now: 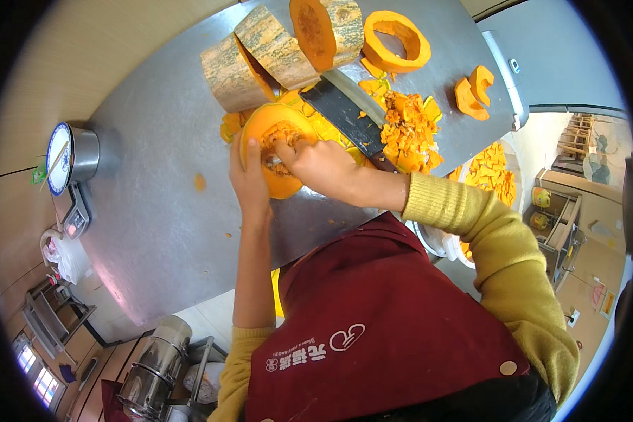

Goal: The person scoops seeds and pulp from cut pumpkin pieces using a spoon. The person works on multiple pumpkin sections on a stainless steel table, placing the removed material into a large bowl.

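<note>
A cut round of pumpkin point(283, 186) is tipped up near the middle of the steel table, its seedy hollow facing me. My left hand point(250, 172) grips its left rim, thumb on the orange flesh. Inside the hollow, the curled fingers of my right hand point(322, 163) press into stringy pulp and seeds; the fingertips are partly hidden. Just beyond lies a wide cleaver point(344, 116) with a dark blade, resting over pumpkin peelings point(323, 129). A heap of scooped pulp point(409, 133) sits to its right.
Large unpeeled pumpkin pieces point(278, 48) stand at the back. A hollow pumpkin ring point(418, 43) and curved slices point(469, 102) lie to the right. Below the right edge, a tub holds pumpkin chunks point(496, 174). Far left are a metal pot point(86, 155) and a scale point(76, 219).
</note>
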Action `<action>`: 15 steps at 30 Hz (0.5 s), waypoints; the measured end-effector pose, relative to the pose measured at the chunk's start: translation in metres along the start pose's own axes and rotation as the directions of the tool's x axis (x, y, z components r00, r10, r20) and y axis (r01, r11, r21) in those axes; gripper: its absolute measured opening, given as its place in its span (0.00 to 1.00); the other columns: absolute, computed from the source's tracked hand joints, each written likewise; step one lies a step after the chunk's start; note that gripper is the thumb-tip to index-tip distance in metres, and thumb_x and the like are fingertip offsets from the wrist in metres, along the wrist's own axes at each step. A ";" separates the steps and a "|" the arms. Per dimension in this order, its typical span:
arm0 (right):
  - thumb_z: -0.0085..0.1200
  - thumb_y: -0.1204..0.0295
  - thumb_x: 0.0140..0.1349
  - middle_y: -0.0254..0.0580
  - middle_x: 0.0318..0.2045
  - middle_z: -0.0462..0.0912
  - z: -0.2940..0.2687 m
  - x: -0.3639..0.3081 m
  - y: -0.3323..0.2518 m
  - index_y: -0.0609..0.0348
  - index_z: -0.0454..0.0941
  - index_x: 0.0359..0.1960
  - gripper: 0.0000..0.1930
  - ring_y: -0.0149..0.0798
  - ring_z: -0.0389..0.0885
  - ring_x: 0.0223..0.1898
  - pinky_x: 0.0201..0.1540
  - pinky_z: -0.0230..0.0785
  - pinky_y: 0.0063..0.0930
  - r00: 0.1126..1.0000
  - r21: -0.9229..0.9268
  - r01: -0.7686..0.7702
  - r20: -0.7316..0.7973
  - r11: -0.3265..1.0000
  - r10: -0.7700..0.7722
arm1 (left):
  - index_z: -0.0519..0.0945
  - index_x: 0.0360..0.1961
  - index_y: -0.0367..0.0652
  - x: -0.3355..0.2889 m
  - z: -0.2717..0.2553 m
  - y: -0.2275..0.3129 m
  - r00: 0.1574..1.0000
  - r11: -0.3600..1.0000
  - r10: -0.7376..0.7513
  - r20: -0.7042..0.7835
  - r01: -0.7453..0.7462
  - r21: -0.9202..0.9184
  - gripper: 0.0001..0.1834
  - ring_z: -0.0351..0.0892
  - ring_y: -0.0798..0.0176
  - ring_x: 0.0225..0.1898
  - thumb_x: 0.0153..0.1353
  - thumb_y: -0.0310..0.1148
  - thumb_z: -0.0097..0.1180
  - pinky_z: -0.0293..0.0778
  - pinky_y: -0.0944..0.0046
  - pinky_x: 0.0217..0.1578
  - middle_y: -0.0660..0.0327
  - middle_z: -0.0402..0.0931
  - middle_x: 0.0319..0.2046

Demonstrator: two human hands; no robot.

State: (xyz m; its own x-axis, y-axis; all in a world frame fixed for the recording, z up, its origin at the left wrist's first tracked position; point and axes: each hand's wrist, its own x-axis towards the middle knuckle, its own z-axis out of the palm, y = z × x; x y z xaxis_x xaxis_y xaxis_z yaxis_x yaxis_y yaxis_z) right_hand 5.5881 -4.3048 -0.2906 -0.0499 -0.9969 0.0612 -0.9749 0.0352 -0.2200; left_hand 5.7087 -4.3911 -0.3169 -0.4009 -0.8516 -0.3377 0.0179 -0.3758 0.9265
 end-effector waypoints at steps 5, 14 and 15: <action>0.53 0.73 0.51 0.48 0.22 0.80 -0.017 -0.012 0.014 0.66 0.71 0.42 0.16 0.46 0.82 0.19 0.19 0.75 0.38 0.984 -0.114 0.175 -0.014 0.978 -0.178 | 0.69 0.61 0.32 0.000 0.003 0.010 0.997 0.999 -0.017 0.073 0.014 0.042 0.27 0.70 0.61 0.57 0.66 0.39 0.55 0.65 0.63 0.58 0.54 0.71 0.57; 0.45 0.77 0.58 0.57 0.25 0.82 -0.026 0.009 0.030 0.66 0.66 0.36 0.07 0.56 0.84 0.26 0.24 0.76 0.47 0.988 0.017 -0.147 0.057 0.989 0.146 | 0.71 0.59 0.33 0.009 0.000 0.011 0.995 0.997 -0.077 0.061 0.078 -0.007 0.25 0.72 0.63 0.55 0.67 0.38 0.55 0.66 0.65 0.56 0.56 0.73 0.54; 0.45 0.77 0.58 0.58 0.25 0.82 -0.025 0.008 0.027 0.66 0.66 0.36 0.06 0.57 0.84 0.26 0.25 0.76 0.47 0.978 0.032 -0.192 0.093 0.981 0.189 | 0.71 0.59 0.33 0.009 0.000 0.011 0.994 0.995 -0.097 0.056 0.099 -0.026 0.25 0.72 0.63 0.55 0.67 0.38 0.55 0.66 0.65 0.56 0.56 0.73 0.54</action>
State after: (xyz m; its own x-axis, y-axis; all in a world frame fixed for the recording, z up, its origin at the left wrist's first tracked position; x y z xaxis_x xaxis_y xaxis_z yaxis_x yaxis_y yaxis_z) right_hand 5.5562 -4.3103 -0.2722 -0.2126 -0.9745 -0.0723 -0.9396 0.2242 -0.2587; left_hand 5.7049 -4.4027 -0.3101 -0.4513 -0.7893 -0.4164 0.0024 -0.4677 0.8839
